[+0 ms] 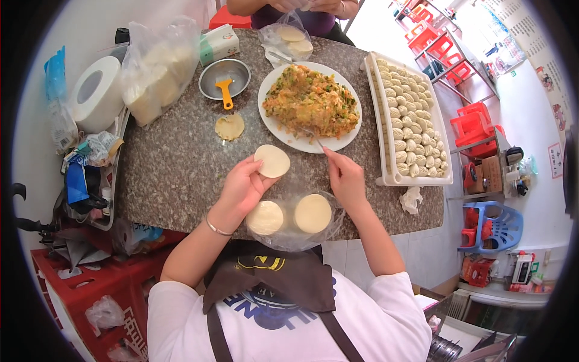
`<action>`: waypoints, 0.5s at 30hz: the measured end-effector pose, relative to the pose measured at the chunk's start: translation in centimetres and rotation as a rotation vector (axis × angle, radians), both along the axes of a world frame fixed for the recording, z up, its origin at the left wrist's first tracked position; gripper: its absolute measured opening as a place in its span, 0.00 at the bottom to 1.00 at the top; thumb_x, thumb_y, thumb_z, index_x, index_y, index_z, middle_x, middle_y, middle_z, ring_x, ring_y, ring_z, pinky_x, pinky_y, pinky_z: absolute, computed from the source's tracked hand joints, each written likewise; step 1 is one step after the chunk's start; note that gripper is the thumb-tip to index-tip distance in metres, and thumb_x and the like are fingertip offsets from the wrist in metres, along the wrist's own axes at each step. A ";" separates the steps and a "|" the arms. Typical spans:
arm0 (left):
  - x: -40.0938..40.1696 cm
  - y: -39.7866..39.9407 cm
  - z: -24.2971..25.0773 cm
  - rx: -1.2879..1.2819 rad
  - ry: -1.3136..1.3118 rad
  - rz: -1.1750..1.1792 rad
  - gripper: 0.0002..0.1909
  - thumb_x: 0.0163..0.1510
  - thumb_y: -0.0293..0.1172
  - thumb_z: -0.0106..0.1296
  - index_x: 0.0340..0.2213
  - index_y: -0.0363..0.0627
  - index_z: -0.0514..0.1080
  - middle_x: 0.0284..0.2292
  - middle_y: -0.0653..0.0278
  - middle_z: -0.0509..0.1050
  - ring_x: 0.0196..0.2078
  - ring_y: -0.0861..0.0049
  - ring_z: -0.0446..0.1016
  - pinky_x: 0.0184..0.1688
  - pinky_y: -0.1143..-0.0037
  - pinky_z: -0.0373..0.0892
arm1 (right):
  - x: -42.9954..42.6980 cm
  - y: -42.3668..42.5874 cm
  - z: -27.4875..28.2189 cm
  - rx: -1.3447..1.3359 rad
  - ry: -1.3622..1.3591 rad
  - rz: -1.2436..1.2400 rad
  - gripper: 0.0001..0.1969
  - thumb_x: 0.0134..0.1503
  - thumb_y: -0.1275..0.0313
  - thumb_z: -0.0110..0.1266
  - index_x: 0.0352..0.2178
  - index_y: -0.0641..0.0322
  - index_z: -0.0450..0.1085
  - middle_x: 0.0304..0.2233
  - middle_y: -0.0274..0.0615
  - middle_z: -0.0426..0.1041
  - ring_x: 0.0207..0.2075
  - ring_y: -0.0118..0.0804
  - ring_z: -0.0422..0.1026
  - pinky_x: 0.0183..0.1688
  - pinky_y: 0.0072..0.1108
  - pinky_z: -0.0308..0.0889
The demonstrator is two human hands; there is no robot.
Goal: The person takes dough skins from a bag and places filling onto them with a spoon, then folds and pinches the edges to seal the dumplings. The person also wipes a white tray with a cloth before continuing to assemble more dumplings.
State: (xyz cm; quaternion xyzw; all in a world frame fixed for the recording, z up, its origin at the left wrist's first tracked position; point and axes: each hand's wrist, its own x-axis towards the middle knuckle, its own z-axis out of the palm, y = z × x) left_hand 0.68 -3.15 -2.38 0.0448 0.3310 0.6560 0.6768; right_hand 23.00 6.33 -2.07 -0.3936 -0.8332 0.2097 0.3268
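Observation:
A round dough wrapper (272, 161) rests in my left hand (246, 183), held over the granite table. My right hand (345, 174) grips the handle of a thin metal utensil (318, 143); its tip reaches the edge of a chopped filling (312, 103) heaped on a white oval plate (265, 120). Whether the tip is a spoon or a spreader is hidden by the filling. Close to my body, two stacks of wrappers, a left stack (265, 218) and a right stack (313, 213), lie on a clear plastic bag (289, 242).
Pleated dumplings (411, 131) fill a white tray (384, 174) on the right. A steel bowl (208, 83) with an orange-handled brush (226, 96) stands beyond a loose dough piece (230, 126). Bagged wrappers (154, 81) crowd the left. Across the table, another person's hands (316, 5) work near more wrappers (298, 47).

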 end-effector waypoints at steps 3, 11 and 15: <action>0.7 0.9 0.8 -0.018 -0.034 -0.002 0.18 0.60 0.24 0.36 0.50 0.30 0.59 0.50 0.48 0.67 0.53 0.59 0.68 0.56 0.62 0.66 | 0.2 0.2 -0.1 0.017 0.014 0.013 0.15 0.52 0.82 0.49 0.42 0.61 0.72 0.23 0.48 0.71 0.25 0.46 0.72 0.29 0.30 0.68; 2.5 3.1 1.1 0.031 -0.104 -0.057 0.20 0.64 0.34 0.34 0.52 0.34 0.58 0.52 0.53 0.66 0.56 0.62 0.64 0.60 0.60 0.57 | -0.6 -0.7 0.6 -0.216 0.010 -0.054 0.13 0.55 0.81 0.48 0.42 0.63 0.72 0.23 0.50 0.73 0.23 0.41 0.72 0.28 0.24 0.66; 2.8 3.2 2.1 0.092 -0.158 -0.033 0.21 0.65 0.35 0.33 0.53 0.34 0.57 0.53 0.53 0.65 0.57 0.63 0.63 0.61 0.63 0.57 | -0.1 -2.7 1.1 -0.354 0.061 -0.046 0.13 0.56 0.80 0.48 0.43 0.63 0.72 0.26 0.52 0.74 0.24 0.38 0.73 0.29 0.22 0.67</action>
